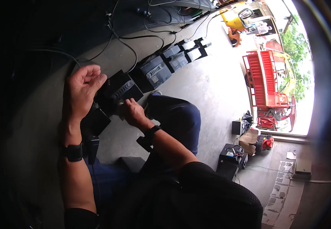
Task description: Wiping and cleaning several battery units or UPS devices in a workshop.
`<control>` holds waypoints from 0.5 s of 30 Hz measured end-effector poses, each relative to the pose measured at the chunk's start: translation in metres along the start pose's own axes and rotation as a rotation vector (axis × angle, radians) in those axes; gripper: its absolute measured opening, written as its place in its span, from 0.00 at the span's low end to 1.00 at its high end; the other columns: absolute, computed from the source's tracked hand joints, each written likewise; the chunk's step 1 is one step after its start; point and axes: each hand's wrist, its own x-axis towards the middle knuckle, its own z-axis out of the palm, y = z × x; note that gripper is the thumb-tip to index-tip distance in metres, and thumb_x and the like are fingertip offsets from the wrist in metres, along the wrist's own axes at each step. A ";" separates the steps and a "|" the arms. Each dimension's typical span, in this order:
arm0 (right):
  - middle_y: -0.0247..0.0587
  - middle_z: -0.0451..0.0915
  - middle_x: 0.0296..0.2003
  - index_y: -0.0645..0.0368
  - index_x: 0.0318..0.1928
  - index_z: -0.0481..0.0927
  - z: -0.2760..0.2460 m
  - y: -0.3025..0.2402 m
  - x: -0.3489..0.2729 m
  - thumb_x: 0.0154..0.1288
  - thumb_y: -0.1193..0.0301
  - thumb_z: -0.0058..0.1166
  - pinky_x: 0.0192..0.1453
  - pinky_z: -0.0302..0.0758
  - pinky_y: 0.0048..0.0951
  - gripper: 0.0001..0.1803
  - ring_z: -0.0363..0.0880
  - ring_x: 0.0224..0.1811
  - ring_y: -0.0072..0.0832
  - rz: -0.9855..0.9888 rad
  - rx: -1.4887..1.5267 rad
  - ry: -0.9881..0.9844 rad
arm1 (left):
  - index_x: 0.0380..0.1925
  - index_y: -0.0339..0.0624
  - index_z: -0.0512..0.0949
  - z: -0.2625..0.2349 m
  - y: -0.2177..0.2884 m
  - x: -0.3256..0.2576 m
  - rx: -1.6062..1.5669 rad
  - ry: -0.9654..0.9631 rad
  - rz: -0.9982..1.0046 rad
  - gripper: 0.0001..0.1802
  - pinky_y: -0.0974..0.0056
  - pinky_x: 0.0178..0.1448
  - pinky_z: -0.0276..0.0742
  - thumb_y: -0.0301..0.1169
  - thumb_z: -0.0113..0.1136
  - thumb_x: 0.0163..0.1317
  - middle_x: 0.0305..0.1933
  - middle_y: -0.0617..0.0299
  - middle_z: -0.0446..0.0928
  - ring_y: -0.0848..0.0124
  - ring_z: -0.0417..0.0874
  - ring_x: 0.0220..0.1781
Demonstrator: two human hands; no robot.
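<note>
My left hand (82, 89) is raised beside the row of boxes, its fingers loosely curled and the thumb apart from them. I see nothing between them; a thin cable passes behind the fingertips. My right hand (134, 113) is closed at the near side of a black battery-like box (120, 89) with a ridged grey strip on its top. What its fingers hold is too dark and small to make out. Similar boxes, a grey one (156, 72) and a lighter one (176, 58), continue the row toward the upper right. Another dark box (96, 121) lies below my left palm.
Thin cables (135, 37) hang from a dark bench (77, 23) along the top. My bent knee (180, 118) is right of my right hand. Black units (232, 156), a cardboard piece (249, 141) and a red three-wheeled cargo vehicle (262, 80) stand at right. People are far off.
</note>
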 end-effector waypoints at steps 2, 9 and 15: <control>0.49 0.75 0.37 0.59 0.41 0.73 -0.009 -0.005 0.004 0.51 0.69 0.64 0.46 0.78 0.45 0.18 0.79 0.43 0.50 0.069 0.057 -0.050 | 0.47 0.32 0.79 -0.006 0.002 -0.005 0.023 0.020 -0.032 0.16 0.72 0.51 0.76 0.30 0.67 0.64 0.42 0.62 0.81 0.77 0.80 0.43; 0.52 0.76 0.39 0.59 0.43 0.73 -0.005 0.084 0.008 0.51 0.67 0.66 0.46 0.78 0.45 0.21 0.80 0.44 0.50 0.193 0.129 0.020 | 0.45 0.32 0.80 0.018 -0.004 0.006 0.010 -0.006 0.022 0.16 0.69 0.47 0.79 0.32 0.69 0.62 0.39 0.59 0.82 0.74 0.81 0.41; 0.52 0.77 0.40 0.58 0.43 0.73 -0.032 0.001 -0.005 0.50 0.67 0.67 0.46 0.79 0.46 0.21 0.81 0.43 0.51 0.129 -0.028 -0.016 | 0.45 0.32 0.80 0.015 -0.003 0.009 -0.065 -0.021 0.000 0.17 0.68 0.47 0.79 0.32 0.70 0.61 0.39 0.59 0.82 0.73 0.81 0.41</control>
